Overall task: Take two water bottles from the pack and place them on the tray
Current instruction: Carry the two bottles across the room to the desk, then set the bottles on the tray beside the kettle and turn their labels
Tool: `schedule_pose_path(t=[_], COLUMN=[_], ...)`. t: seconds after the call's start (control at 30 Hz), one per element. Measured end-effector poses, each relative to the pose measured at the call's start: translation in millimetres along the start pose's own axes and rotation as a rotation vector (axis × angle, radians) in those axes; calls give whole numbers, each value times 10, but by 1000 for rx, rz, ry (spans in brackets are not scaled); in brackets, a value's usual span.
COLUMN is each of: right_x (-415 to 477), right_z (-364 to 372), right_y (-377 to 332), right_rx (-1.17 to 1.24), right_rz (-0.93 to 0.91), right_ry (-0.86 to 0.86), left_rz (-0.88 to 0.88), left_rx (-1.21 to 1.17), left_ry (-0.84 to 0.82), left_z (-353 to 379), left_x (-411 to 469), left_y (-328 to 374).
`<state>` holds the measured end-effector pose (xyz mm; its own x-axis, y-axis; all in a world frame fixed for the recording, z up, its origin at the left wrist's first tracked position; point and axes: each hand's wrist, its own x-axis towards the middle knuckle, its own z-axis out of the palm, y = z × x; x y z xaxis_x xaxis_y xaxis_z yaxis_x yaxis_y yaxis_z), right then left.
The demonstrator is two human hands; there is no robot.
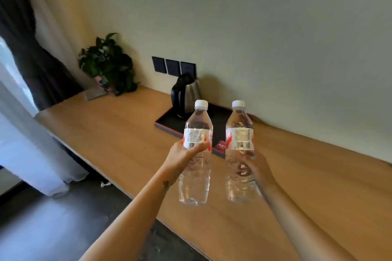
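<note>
I hold two clear water bottles with white caps and red-and-white labels upright in the air above the wooden counter. My left hand (184, 154) grips the left bottle (197, 133) around its middle. My right hand (252, 165) grips the right bottle (239, 131) just below its label. Beyond them a black tray (167, 119) with a dark red rim lies on the counter by the wall, partly hidden behind the bottles. The pack is out of view.
A black and steel kettle (184, 95) stands at the back of the tray. A small red packet (220, 146) lies at the tray's near edge. A potted plant (108, 63) sits at the counter's far left, dark wall sockets (172, 65) above. Curtains hang left.
</note>
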<state>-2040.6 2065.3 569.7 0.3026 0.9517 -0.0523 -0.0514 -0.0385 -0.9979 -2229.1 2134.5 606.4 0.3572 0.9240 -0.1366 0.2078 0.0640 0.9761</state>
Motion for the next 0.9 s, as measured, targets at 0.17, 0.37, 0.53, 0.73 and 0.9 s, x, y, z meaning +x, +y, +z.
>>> schedule_pose_path(t=[0.17, 0.37, 0.53, 0.73, 0.9], right_x=[506, 1137, 1700, 2246, 2596], right_z=[48, 70, 135, 98, -124], right_y=[-67, -88, -35, 173, 241], right_rx=[-62, -185, -189, -58, -82], right_rz=[12, 70, 131, 188, 153], right_ry=[77, 228, 390, 513, 513], left_rz=[-8, -6, -18, 32, 75], left_rx=[5, 74, 103, 227, 243], left_ry=[-133, -320, -424, -525, -546], left_z=[-67, 82, 123, 377, 525], left_x=[882, 1915, 2680, 3389, 3803], left_y=[16, -22, 22, -65, -119])
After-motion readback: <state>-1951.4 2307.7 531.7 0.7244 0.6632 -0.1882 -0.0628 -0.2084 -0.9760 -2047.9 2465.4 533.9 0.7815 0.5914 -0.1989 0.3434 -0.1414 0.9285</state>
